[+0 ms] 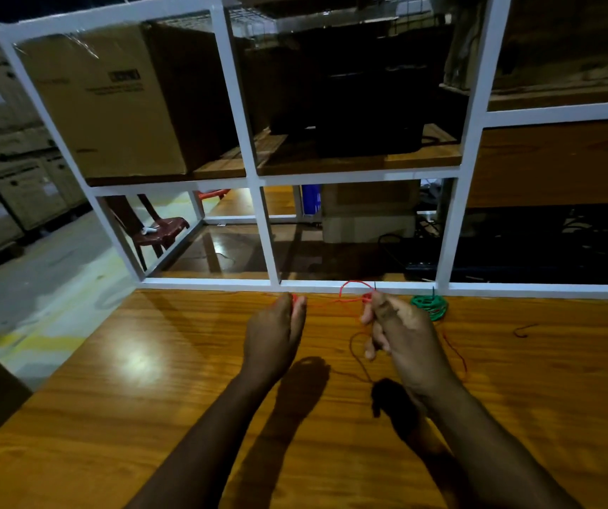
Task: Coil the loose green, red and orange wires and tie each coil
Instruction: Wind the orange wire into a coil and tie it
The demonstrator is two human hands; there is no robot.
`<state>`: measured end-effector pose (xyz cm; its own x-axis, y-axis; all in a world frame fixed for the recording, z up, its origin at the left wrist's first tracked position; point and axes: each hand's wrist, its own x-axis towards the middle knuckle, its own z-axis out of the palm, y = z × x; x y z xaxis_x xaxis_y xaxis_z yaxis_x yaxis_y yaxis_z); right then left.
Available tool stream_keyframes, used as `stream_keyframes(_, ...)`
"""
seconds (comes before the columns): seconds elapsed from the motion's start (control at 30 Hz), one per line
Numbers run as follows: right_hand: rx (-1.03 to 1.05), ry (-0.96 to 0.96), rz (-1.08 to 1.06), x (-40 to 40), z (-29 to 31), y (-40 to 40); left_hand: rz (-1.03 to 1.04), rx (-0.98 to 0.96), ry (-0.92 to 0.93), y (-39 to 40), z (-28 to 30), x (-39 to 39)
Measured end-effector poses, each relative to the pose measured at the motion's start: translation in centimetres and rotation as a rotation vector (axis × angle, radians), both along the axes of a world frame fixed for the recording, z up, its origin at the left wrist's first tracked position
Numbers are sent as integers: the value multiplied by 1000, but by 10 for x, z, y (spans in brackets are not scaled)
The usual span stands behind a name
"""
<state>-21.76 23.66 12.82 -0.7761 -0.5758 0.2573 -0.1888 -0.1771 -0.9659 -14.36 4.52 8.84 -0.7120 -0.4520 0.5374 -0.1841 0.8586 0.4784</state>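
Head view, left to right from the white frame [365, 287]: left hand [273, 339] pinches the red wire [332, 303] just under the frame rail, right hand [401, 336] grips a small red loop further along. Right of that the green coil [430, 306] lies on the table [148, 398], looking finished. Best keep the strand taut and loops even.

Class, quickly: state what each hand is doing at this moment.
Left hand: pinches the thin red wire at its fingertips.
Right hand: fingers curled, grips the same red wire at a small loop.
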Motion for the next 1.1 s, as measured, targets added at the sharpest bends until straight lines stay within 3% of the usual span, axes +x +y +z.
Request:
stream_keyframes(0.07, 2, 8, -142, -11, -2, 3, -231, 207, -101, 8, 4, 6)
stream_keyframes(0.2, 167, 122, -373, -34, -12, 7, -650, 1044, -64, 38, 30, 20)
stream_keyframes(0.3, 385, 229, -362, -34, -23, 3, -836, 1571, 27, 49, 47, 22)
stream_keyframes(0.37, 547, 268, -266, -27, -28, 2, -905, 1751, 158, 49, 54, 17)
stream_keyframes(0.47, 685, 271, -42, -8, -31, 4, -914, 1684, 356, 46, 59, 6)
stream_keyframes(0.6, 772, 353, 259, 13, -19, 3, -779, 1604, 398, 39, 49, -5)
stream_keyframes(0.67, 812, 414, 335, 14, -9, 5, -687, 1386, 289, 39, 40, -6)
stream_keyframes(0.77, 847, 510, 366, 10, 4, 12, -500, 909, 20, 39, 27, -5)
stream_keyframes(0.87, 793, 537, 272, 10, 13, 16, -422, 710, -45, 36, 16, -3)
stream_keyframes(0.97, 614, 556, -7, 2, 10, 13, -466, 628, -109, 40, 13, 0)
stream_keyframes(1.03, 526, 628, -148, -7, 4, 10, -528, 659, -156, 44, 18, 3)
stream_keyframes(1.1, 463, 673, -234, -16, 0, 8, -599, 874, -178, 47, 24, 5)
